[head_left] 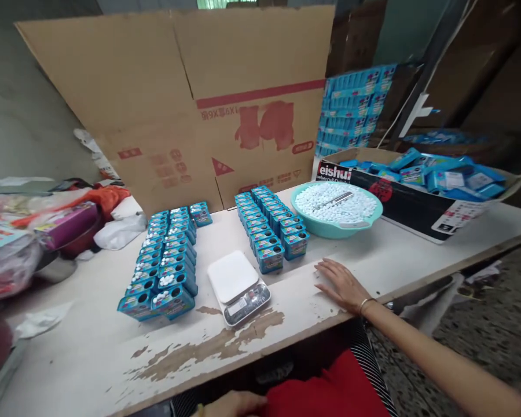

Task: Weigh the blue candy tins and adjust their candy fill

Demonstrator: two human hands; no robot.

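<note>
Red cloth (321, 391) fills the bottom of the view, and beside it lies the left hand (234, 403), cut off by the lower edge; I cannot tell whether its fingers are pressed together or hold anything. The right hand (342, 285) rests palm down near the front edge of the white table (91, 341), fingers loosely spread and gripping nothing, a thin bracelet (364, 302) at the wrist. Left of it, past a brown worn patch (226, 347), sits a white scale (233, 277), its platform bare. Blue containers stand in two blocks on either side of the scale: the left block (178, 301) carries small white balls in its tops, while the right block (271, 260), nearer the right hand, shows dark round openings. Just beside that block, a turquoise basin (336, 230) is heaped with white pellets (310, 200), a metal tool (341, 197) lying across them. Farther right, an open carton (408, 214) brims with blue packets (454, 178). Behind everything rise a cardboard panel (147, 104) and stacked blue trays (351, 107).
</note>
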